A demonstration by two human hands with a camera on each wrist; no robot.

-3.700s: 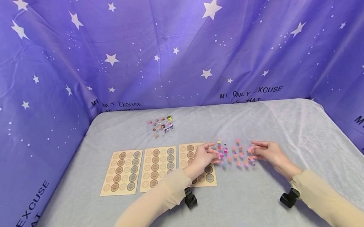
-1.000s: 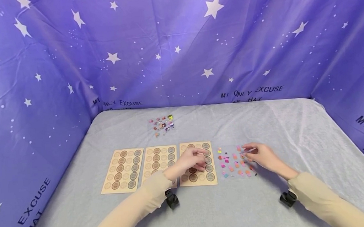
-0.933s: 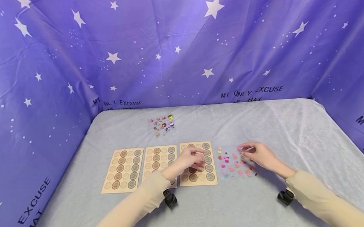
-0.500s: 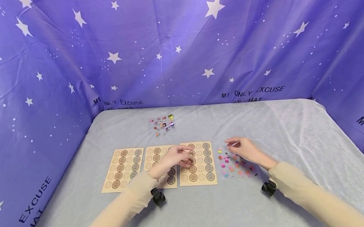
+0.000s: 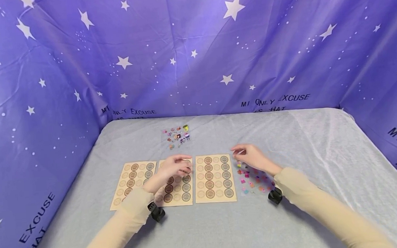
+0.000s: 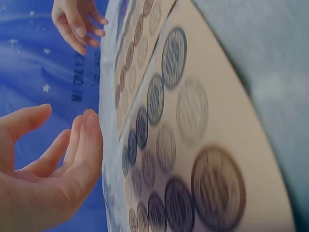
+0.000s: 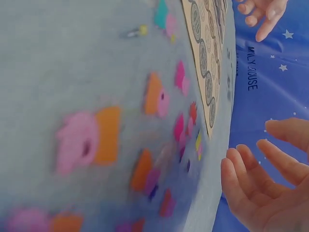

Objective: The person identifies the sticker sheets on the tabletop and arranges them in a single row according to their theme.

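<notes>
My left hand [image 5: 174, 168] hovers over the middle beige sheet of round stickers [image 5: 177, 189], its fingers loosely bent and holding nothing. In the left wrist view, thumb and fingers stand apart beside rows of brown, grey and pale circles. My right hand [image 5: 251, 155] is above the upper left part of a clear sheet of pink and orange cartoon stickers [image 5: 252, 184], also holding nothing. The right wrist view shows its relaxed fingers [image 7: 231, 179] spread apart. Between the hands lies another round-sticker sheet [image 5: 214, 179], fully visible.
A third round-sticker sheet [image 5: 131, 176] lies at the left, partly under the left forearm. Farther back is a small clear sheet of mixed stickers [image 5: 177, 136]. A grey cloth covers the table [image 5: 308, 142]; a purple star-patterned curtain [image 5: 194, 73] surrounds it.
Both hands have moved left. The left went from the right-hand beige sheet to the middle one; the right crossed from the cartoon sheet's right side to its upper left. The sheets lie flat.
</notes>
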